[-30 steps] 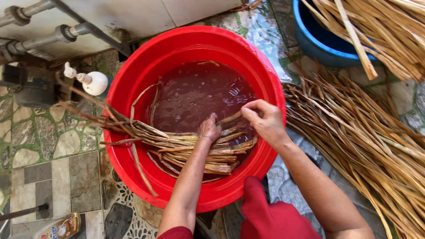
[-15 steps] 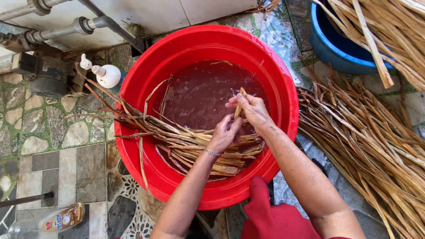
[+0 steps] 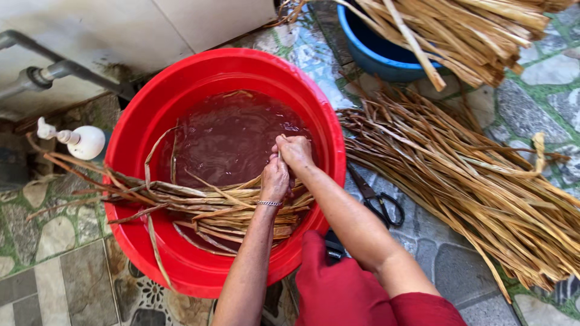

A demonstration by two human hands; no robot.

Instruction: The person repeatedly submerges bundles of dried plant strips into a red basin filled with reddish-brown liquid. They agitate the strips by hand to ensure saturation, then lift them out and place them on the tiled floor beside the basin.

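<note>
A large red tub of brownish water stands on the stone floor. A bundle of wet dried-leaf strips lies across its near half, ends hanging over the left rim. My left hand and my right hand are pressed close together above the water, both closed around a thin strip at the bundle's right end. A bracelet sits on my left wrist.
A heap of dry strips covers the floor to the right, with black scissors beside the tub. A blue tub holds more dry strips at the back. A white pump bottle and pipes stand at the left.
My right hand has come in from the right rim to meet my left hand. Both hands now grip one strip together near the tub's middle.
</note>
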